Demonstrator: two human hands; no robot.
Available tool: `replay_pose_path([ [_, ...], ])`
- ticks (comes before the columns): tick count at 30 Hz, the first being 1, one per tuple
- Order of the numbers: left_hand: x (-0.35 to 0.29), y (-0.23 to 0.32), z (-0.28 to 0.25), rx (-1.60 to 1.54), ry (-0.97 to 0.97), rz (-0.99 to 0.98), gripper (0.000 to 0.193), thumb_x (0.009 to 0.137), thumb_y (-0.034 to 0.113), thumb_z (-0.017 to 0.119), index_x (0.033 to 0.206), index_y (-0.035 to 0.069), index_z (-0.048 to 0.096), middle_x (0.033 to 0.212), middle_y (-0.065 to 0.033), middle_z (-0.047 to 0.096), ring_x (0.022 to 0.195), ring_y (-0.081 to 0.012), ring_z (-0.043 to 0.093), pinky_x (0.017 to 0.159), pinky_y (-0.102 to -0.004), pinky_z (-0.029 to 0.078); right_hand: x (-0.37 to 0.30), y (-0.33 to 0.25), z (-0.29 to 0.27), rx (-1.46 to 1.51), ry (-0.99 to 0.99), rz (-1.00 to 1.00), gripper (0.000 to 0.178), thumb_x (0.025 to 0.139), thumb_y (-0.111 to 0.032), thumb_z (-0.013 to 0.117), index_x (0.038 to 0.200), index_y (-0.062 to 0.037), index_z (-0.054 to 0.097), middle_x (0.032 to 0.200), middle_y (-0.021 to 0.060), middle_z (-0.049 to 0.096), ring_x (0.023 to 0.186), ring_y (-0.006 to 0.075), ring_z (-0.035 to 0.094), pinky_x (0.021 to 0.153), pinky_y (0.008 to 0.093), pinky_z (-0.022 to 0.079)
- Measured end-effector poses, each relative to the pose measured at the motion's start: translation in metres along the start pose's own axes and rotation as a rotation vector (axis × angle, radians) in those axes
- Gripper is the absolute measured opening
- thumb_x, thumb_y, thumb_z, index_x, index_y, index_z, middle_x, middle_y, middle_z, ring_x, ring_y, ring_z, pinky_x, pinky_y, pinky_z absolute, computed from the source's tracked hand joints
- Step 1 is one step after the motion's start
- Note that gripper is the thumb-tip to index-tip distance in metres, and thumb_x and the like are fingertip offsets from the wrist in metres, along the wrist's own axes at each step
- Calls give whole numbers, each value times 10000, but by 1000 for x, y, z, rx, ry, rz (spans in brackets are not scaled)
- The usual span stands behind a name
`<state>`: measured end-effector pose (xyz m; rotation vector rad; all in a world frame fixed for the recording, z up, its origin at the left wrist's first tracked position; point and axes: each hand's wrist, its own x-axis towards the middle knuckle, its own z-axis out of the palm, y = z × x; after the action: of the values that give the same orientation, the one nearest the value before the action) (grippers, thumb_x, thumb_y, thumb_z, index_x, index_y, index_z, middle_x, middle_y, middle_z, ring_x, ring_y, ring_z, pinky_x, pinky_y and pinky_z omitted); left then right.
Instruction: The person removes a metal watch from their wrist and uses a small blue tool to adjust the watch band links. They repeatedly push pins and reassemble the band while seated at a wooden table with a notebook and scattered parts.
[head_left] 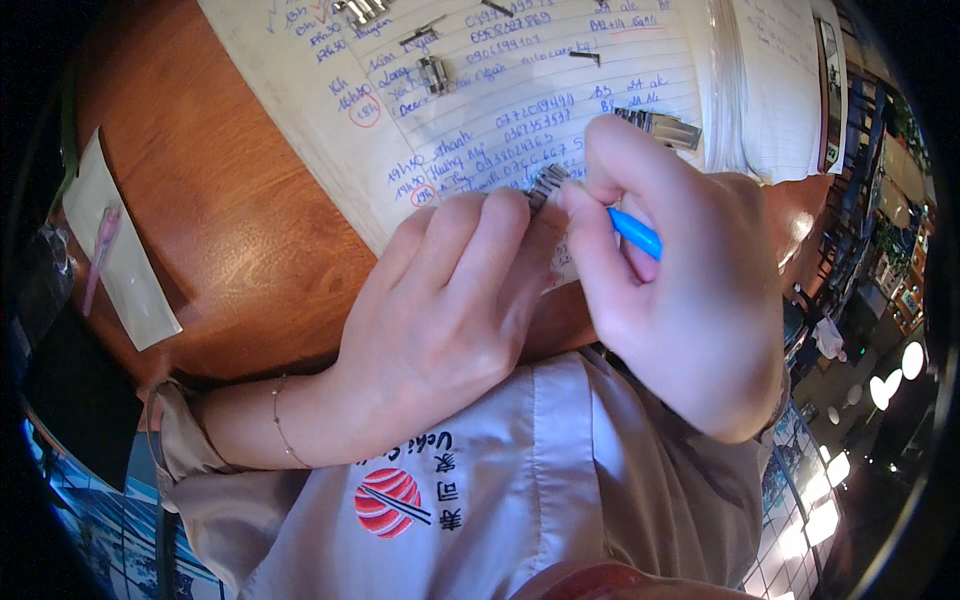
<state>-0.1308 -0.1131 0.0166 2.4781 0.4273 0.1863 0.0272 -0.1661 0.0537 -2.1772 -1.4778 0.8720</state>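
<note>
Over an open notebook [640, 85], my two hands meet at a short piece of metal watch band [546, 186]. My left hand [440, 285] is closed, its fingertips pinching that piece from the left. In my right hand [690, 280] is a slim tool with a blue handle [636, 234], gripped like a pen; its tip is hidden by my fingers. Just beyond my right knuckles lies another metal band section [672, 130], partly covered by the hand. Farther off on the page sit a small metal link [432, 75] and a linked metal piece [360, 10].
Thin dark metal bits, among them a bent one [586, 57], are scattered on the handwritten page. To the left, a pink pen [102, 255] rests on a white paper strip [135, 270] on the brown wooden table [240, 200]. The table's near edge runs along my shirt.
</note>
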Motion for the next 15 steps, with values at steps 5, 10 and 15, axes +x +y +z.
replay_pose_path([
  [5, -1, 1, 5, -32, 46, -27, 432, 674, 126, 679, 1075, -32, 644, 1058, -147, 517, 924, -297, 535, 724, -370, 460, -8, 15, 9, 240, 29, 49, 226, 849, 22, 619, 717, -35, 445, 504, -37, 369, 464, 12, 311, 438, 231, 240],
  [10, 0, 1, 5, -42, 27, -15, 423, 689, 130, 661, 1073, -46, 640, 1066, -149, 515, 933, -302, 532, 736, -377, 461, -5, 19, 8, 281, -10, 92, 250, 859, -11, 621, 694, -43, 437, 508, -52, 340, 479, -2, 293, 440, 225, 227],
  [15, -1, -2, -1, 26, -19, 26, 422, 706, 140, 636, 1083, -51, 636, 1073, -153, 515, 948, -303, 526, 755, -381, 462, 5, 1, -2, -118, -29, -43, 230, 845, -42, 638, 708, -31, 453, 497, -9, 354, 458, 22, 326, 435, 243, 258],
])
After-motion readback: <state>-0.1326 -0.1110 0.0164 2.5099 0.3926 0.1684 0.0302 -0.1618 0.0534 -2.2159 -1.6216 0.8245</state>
